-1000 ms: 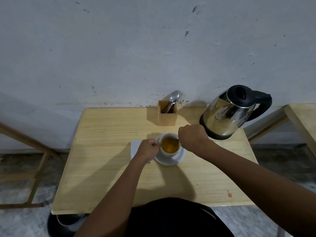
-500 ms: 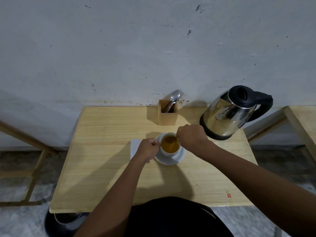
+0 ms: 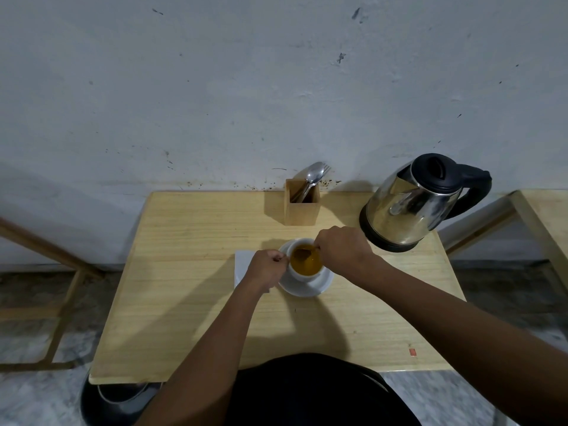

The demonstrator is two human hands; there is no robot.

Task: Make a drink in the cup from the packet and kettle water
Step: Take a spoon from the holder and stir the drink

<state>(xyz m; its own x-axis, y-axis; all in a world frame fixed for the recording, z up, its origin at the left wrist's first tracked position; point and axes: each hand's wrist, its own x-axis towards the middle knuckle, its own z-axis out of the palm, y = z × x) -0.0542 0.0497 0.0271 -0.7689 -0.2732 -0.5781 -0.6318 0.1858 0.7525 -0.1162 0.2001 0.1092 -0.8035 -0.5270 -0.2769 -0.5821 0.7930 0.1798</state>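
A white cup point(image 3: 302, 275) full of amber-brown liquid stands on a white saucer point(image 3: 319, 285) in the middle of the wooden table point(image 3: 190, 290). My left hand point(image 3: 266, 269) is closed on the cup's handle at its left side. My right hand point(image 3: 342, 248) is shut on a spoon point(image 3: 309, 251) whose bowl dips into the drink. A steel kettle point(image 3: 408, 207) with a black lid and handle stands at the back right, just beyond my right hand. A white packet or paper point(image 3: 242, 262) lies flat left of the saucer, partly under my left hand.
A wooden cutlery holder point(image 3: 301, 206) with spoons and a fork stands by the wall behind the cup. Another wooden table point(image 3: 544, 216) is at the right, wooden frames at the left. A dark bin point(image 3: 113, 401) sits on the floor under the table's near left corner.
My right hand has shifted slightly over the cup's far rim with the spoon, a small stirring motion. My left hand, the cup and the kettle have stayed put.
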